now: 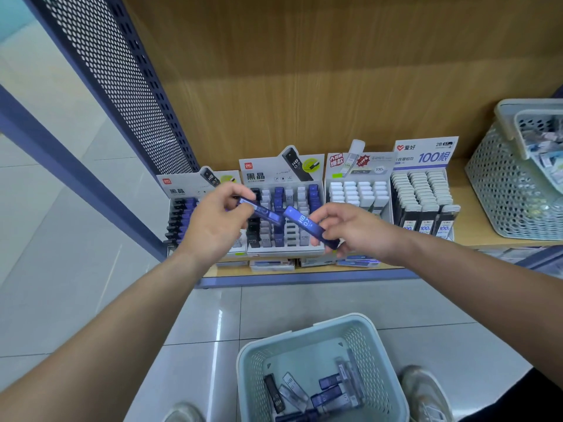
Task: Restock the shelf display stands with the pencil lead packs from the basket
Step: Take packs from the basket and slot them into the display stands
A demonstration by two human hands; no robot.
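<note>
A pale wooden shelf (460,185) backed by a wooden panel (304,71) carried four cardboard display stands in a row. The far-left stand (178,208) held black and blue packs. The second stand (285,239) held a mix of black, white and blue ones. The third stand (356,193) was filled with white caps, and the fourth stand (423,193) with grey-capped packs marked 100. A perforated dark side panel (122,86) closed the shelf on the left. A mesh shelf basket (502,193) with small goods stood at the right end. Flat boxes (271,264) lay along the shelf's front edge.

Both forearms reached in over the tiled floor (91,254). The left grip (213,223) hid part of the far-left stand, and the two held packs crossed in front of the second stand's rows.

The left grip pinched one end of a blue pack (262,211) between thumb and fingertips, and the pack pointed right. The right grip (356,229) had its fingers curled round the lower end of a second blue pack (307,226) marked HB 0.7, which slanted up to the left. The free ends came together between the grips; whether they touched could not be told.

Below, a light floor basket (304,325) stood between two shoes (423,394), with loose packs (329,388) lying in its bottom.
</note>
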